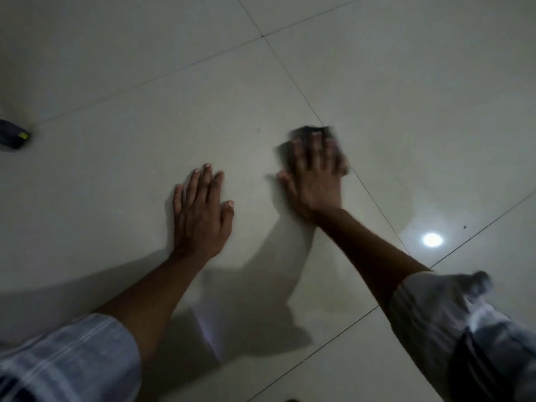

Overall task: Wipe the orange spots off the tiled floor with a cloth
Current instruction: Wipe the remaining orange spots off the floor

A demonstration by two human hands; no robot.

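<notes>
Floor [116, 68] of large pale glossy tiles is filling the whole view, with thin dark grout lines crossing it on a slant. The right hand [314, 184] is lying flat on a dark cloth [316, 132], its fingers [314, 146] straight and a little spread, pressing the cloth down on the tile just beside a grout line. The cloth is small and crumpled, and only its far edge and sides are showing around the fingertips. This hand and the cloth are blurred, so I cannot tell the texture of the fabric.

The left hand [200, 210] is resting palm down on the bare tile, near the right one but not touching it, its fingers straight and close together, the thumb held apart. Both forearms are bare, and the sleeves are of light fabric with faint stripes.

A round bright reflection of a lamp [432, 239] is shining on the smooth tile to the right. A dark object with a small yellow mark [14, 137] is lying at the left edge; I cannot tell what it is. Orange spots are not showing clearly anywhere in this dim light.
</notes>
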